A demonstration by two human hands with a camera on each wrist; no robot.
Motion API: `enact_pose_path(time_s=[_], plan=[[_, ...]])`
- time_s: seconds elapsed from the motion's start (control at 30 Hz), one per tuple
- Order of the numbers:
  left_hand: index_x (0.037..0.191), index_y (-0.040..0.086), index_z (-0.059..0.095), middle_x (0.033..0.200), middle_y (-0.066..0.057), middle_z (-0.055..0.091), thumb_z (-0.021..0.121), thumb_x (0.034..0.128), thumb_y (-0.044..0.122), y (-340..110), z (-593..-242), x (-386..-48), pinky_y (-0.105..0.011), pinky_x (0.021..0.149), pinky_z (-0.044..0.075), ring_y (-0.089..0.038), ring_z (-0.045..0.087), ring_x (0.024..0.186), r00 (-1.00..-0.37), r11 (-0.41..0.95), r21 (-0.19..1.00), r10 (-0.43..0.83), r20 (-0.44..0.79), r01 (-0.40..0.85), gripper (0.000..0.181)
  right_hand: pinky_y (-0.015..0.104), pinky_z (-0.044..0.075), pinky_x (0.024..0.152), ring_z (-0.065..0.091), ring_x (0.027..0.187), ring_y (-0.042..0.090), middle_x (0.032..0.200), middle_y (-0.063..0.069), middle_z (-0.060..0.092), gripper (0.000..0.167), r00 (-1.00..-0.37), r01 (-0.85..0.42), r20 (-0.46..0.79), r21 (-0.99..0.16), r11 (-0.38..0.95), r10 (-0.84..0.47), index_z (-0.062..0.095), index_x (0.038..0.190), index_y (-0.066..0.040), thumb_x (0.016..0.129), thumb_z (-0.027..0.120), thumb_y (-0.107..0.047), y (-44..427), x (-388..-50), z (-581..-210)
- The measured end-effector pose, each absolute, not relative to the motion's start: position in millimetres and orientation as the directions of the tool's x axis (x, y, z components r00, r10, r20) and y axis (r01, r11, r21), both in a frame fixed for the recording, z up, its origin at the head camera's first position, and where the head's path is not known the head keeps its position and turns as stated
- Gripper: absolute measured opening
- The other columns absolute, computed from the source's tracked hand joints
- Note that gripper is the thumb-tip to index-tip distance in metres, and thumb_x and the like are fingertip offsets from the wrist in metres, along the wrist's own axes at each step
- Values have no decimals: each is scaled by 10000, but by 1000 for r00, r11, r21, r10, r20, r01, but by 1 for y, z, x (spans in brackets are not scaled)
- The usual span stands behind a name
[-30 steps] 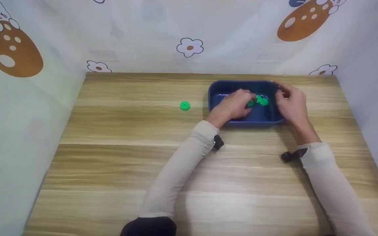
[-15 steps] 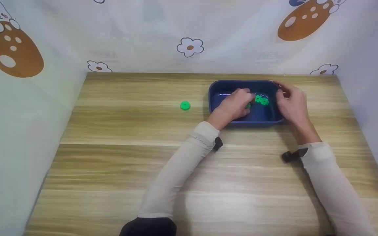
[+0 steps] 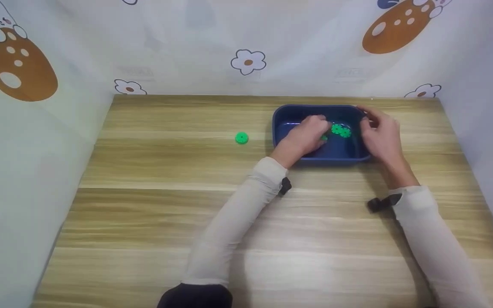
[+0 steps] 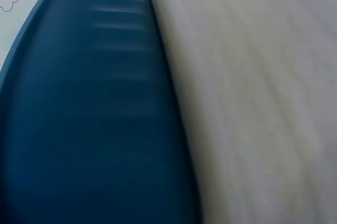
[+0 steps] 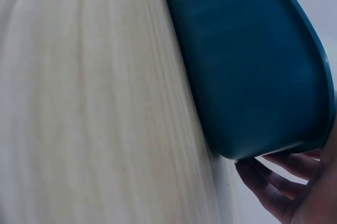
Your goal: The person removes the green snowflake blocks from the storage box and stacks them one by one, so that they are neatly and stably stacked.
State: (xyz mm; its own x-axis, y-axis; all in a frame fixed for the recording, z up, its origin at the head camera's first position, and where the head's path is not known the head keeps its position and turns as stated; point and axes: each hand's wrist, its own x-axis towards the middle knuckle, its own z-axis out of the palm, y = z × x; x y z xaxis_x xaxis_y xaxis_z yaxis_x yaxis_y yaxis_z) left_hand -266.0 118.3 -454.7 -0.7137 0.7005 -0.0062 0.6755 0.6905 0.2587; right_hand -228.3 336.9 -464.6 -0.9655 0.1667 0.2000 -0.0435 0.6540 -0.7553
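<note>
A dark blue plastic box (image 3: pixel 334 161) stands on the table, its outer wall filling much of both wrist views. My left hand (image 3: pixel 306 136) reaches over the near rim into it. Its curled fingers pinch a green notched disc (image 3: pixel 324 138), mostly hidden behind the fingers. Just right of those fingertips, joined or overlapping green notched discs (image 3: pixel 341 130) lie in the box. At the right end, my right hand (image 3: pixel 382 132) grips the box wall, with the thumb at the rim and fingers around the outside; in the right wrist view its fingers (image 5: pixel 263 184) touch the box's corner.
Left of the box, a round green piece (image 3: pixel 241 137) lies on the wood-grain table (image 3: pixel 165 171). A pale patterned sheet (image 3: pixel 195 51) rises behind the table and along both sides.
My left hand has shifted slightly left within the box, and the green disc at its fingers shows less than a second ago. The right hand keeps its grip on the box.
</note>
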Motion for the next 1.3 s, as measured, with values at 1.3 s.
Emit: enact_pose_path(time_s=[1.3], plan=[[1372, 125, 694, 1285, -75, 673, 756, 956, 194, 107, -447, -266, -387, 957, 612, -246, 691, 1112, -702, 664, 314, 712, 12, 679, 427, 95, 491, 784, 720, 1044, 195, 1343, 139, 761, 410, -969, -36, 189, -751, 660, 162, 729, 1421, -180, 1066, 525, -149, 337, -229, -464]])
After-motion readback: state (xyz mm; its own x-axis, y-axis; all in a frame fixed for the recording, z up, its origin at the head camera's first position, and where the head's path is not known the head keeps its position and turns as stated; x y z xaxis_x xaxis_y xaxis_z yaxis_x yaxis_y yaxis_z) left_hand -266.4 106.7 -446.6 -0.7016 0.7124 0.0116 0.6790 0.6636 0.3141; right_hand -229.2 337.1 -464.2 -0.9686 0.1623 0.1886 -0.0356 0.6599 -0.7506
